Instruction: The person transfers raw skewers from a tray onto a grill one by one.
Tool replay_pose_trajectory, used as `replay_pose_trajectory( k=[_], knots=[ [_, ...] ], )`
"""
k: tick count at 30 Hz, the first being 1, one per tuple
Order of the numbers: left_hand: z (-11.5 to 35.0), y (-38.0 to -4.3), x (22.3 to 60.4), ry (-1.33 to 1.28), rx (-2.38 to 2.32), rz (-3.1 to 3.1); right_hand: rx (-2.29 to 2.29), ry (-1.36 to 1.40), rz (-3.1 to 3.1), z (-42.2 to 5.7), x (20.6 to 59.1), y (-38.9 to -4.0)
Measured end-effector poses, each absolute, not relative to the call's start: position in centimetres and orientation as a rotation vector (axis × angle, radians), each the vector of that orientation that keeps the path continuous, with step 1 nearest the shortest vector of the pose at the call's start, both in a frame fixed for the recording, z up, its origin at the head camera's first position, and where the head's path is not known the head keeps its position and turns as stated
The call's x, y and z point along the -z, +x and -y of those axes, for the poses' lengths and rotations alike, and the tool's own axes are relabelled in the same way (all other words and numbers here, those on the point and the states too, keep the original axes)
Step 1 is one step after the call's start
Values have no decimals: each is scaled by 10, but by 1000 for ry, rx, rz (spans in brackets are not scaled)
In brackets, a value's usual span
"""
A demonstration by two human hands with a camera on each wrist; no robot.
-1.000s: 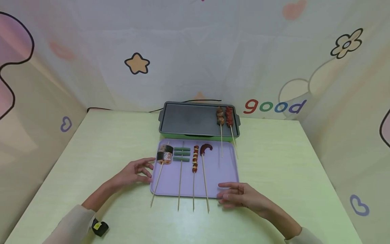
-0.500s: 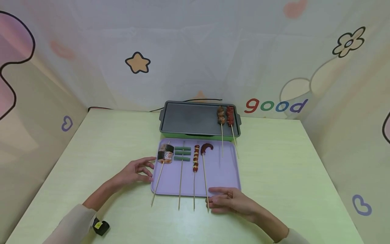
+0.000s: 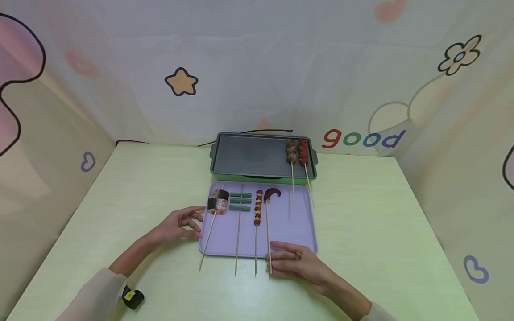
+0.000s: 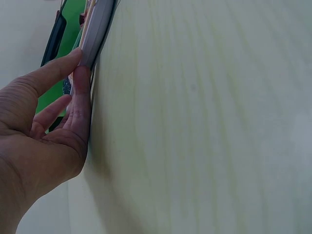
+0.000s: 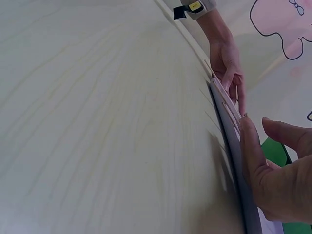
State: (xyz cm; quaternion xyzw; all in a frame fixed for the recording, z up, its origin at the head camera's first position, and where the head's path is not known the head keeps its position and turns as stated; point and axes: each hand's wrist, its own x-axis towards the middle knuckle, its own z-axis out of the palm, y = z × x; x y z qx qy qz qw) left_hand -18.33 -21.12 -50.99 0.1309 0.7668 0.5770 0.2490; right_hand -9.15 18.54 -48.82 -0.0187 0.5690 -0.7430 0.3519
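Note:
A lilac tray [image 3: 295,227] lies on the table with a row of skewers. From the left come a seaweed-wrapped roll skewer [image 3: 217,203], a green-stick skewer [image 3: 240,201], a thin red-and-yellow skewer [image 3: 257,209] and a skewer with a curled dark red piece [image 3: 271,193]. My right hand [image 3: 295,263] is at the tray's front edge, its fingers loosely bent against the bare stick of the curled skewer. Thumb and fingers stand apart in the right wrist view. My left hand [image 3: 178,225] rests its relaxed fingertips at the tray's left rim [image 4: 95,34].
Behind the tray stands a dark griddle [image 3: 249,156] with a green base. Two meat skewers, one brown [image 3: 291,151] and one red [image 3: 303,152], lie at its right end, their sticks overhanging the tray. A black object [image 3: 132,298] with a yellow mark lies near the left sleeve.
My right hand has moved left along the tray's front edge to the curled skewer's stick, whose lower end has shifted slightly left. The left hand has stayed at the rim.

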Motion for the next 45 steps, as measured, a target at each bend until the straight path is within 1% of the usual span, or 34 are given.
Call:
replay_pose_trajectory(
  k=[21,33,45],
  knots=[
    [210,-183,511,350,-1566,-2101,1932,-29,-1525,-178,487,-97],
    [210,-183,511,350,-1569,-2094,1892,-17,-1548,-190,486,-96],
    [210,-182,510,341,-1563,-2102,1848,-93,-1563,-201,480,-91]
  ],
)
